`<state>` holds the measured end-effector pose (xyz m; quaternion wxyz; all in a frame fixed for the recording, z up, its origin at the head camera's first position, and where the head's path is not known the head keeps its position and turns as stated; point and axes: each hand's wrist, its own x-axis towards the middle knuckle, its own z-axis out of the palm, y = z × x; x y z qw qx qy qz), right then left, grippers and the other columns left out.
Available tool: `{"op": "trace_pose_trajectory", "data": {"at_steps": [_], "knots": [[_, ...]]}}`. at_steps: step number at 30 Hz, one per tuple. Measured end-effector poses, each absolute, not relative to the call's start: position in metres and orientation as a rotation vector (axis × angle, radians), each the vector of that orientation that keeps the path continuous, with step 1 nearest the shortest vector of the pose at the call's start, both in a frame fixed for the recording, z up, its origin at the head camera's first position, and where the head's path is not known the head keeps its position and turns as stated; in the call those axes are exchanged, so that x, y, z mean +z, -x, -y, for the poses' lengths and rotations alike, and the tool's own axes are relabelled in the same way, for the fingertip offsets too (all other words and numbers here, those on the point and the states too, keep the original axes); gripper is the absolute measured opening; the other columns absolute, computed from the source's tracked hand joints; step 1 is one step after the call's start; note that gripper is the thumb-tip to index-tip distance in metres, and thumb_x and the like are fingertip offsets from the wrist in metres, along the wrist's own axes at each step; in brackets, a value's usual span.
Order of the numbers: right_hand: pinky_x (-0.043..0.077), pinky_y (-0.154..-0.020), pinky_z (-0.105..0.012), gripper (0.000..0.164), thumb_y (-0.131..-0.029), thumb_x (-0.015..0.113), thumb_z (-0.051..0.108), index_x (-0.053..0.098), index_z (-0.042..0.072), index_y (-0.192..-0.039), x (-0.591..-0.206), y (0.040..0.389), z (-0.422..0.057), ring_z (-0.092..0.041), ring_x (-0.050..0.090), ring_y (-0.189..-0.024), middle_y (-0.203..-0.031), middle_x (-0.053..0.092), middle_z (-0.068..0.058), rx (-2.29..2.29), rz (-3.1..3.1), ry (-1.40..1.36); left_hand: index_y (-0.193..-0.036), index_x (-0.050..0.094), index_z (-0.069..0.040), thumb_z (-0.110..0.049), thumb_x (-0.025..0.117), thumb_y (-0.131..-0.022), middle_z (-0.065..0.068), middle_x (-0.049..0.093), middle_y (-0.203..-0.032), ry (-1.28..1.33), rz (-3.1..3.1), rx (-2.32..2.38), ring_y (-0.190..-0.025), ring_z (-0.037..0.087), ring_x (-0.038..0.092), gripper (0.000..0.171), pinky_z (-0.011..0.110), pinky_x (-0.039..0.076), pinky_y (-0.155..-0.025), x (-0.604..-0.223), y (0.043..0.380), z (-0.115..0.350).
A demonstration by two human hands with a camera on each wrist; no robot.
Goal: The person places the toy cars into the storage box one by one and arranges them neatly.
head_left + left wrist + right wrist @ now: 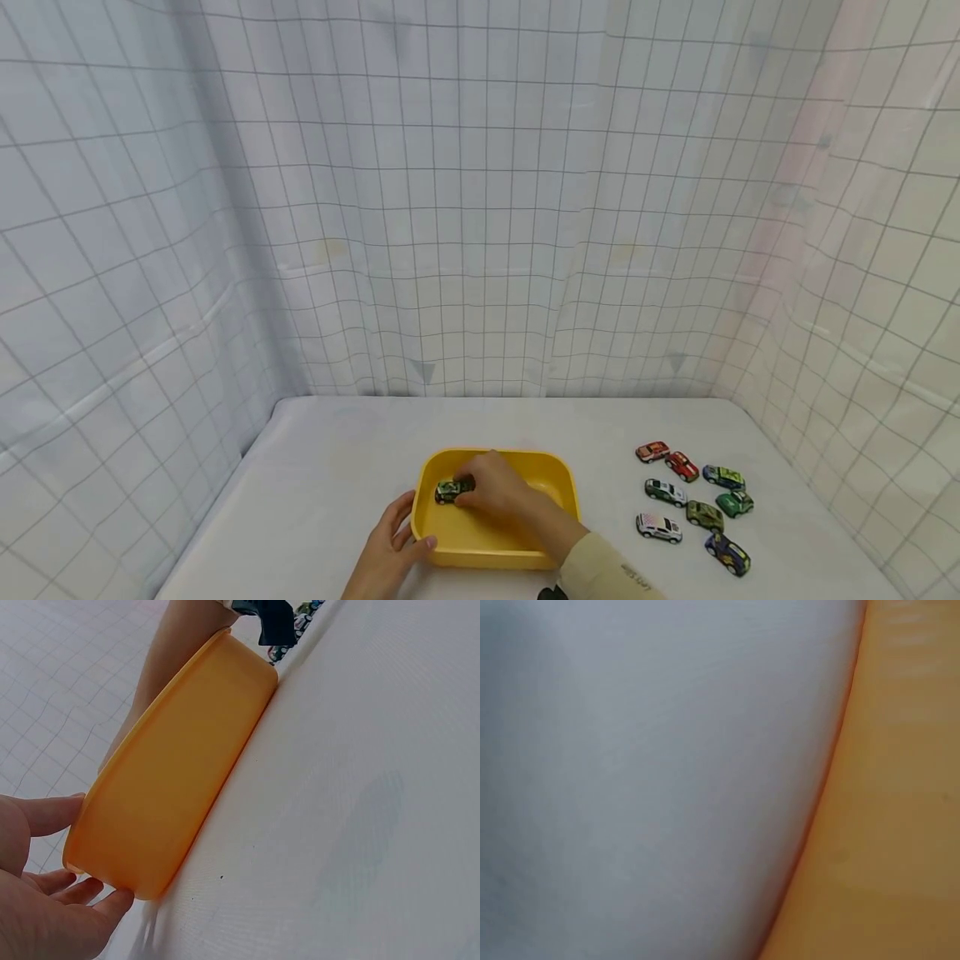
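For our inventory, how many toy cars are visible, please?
9: one car in the tray, held by the right hand; eight right of the tray: orange, red, blue-yellow, white-green, green, olive, white-pink, dark. More may be hidden.

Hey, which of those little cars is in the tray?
The green-and-black car, held by the right hand; the other cars are outside the tray, on the table.

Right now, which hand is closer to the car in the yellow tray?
Right: the right hand pinches the car inside the tray; the left hand holds the tray's left end.
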<state>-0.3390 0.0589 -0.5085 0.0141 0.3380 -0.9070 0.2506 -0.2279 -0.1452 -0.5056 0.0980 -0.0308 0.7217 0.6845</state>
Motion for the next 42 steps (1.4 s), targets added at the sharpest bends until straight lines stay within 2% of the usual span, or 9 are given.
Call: {"op": "trace_pose_trajectory", "data": {"at_steps": [8, 19, 24, 28, 36, 42], "knots": [[0.055, -0.084, -0.021, 0.025, -0.086, 0.087, 0.022, 0.082, 0.009, -0.106, -0.505, 0.337, -0.059, -0.001, 0.064, -0.088, -0.098, 0.075, 0.008, 0.771, 2.858, -0.990, -0.161, 0.019, 0.004, -0.015, 0.080, -0.092, 0.034, 0.018, -0.163, 0.044, -2.129, 2.043, -0.145, 0.052, 0.030, 0.093, 0.046, 0.050, -0.106, -0.502, 0.226, 0.146], [0.055, -0.086, -0.022, 0.031, -0.086, 0.087, 0.023, 0.081, 0.008, -0.112, -0.502, 0.336, -0.062, -0.002, 0.064, -0.092, -0.103, 0.076, 0.007, 0.843, 2.874, -0.982, -0.160, 0.019, 0.006, -0.014, 0.080, -0.092, 0.035, 0.019, -0.163, 0.055, -2.143, 2.035, -0.145, 0.053, 0.030, 0.094, 0.045, 0.052, -0.104, -0.507, 0.226, 0.147], [0.055, -0.083, -0.021, 0.033, -0.086, 0.087, 0.019, 0.080, 0.005, -0.115, -0.496, 0.335, -0.068, -0.004, 0.065, -0.091, -0.104, 0.076, 0.003, 0.955, 2.852, -0.968, -0.160, 0.019, 0.007, -0.012, 0.080, -0.092, 0.036, 0.018, -0.162, 0.044, -2.133, 2.049, -0.145, 0.053, 0.030, 0.093, 0.044, 0.052, -0.103, -0.507, 0.227, 0.147], [0.057, -0.079, -0.021, 0.032, -0.085, 0.088, 0.016, 0.080, 0.001, -0.112, -0.490, 0.334, -0.074, -0.009, 0.068, -0.090, -0.102, 0.077, -0.003, 0.920, 2.777, -1.021, -0.160, 0.018, 0.007, -0.012, 0.080, -0.092, 0.037, 0.017, -0.162, 0.034, -2.130, 2.049, -0.144, 0.054, 0.029, 0.093, 0.044, 0.052, -0.103, -0.506, 0.227, 0.147], [0.058, -0.082, -0.023, 0.033, -0.086, 0.087, 0.017, 0.079, -0.001, -0.112, -0.478, 0.333, -0.085, -0.014, 0.070, -0.094, -0.106, 0.077, -0.007, 0.912, 2.742, -1.045, -0.160, 0.018, 0.007, -0.010, 0.080, -0.092, 0.036, 0.017, -0.162, 0.061, -2.139, 2.048, -0.144, 0.054, 0.029, 0.093, 0.045, 0.052, -0.103, -0.506, 0.228, 0.148], [0.059, -0.084, -0.026, 0.033, -0.087, 0.085, 0.017, 0.078, 0.000, -0.114, -0.473, 0.331, -0.095, -0.015, 0.070, -0.096, -0.109, 0.077, -0.006, 0.916, 2.767, -1.009, -0.160, 0.020, 0.006, -0.011, 0.080, -0.092, 0.036, 0.020, -0.162, 0.070, -2.163, 2.032, -0.144, 0.053, 0.032, 0.092, 0.046, 0.052, -0.104, -0.506, 0.228, 0.146]]}}
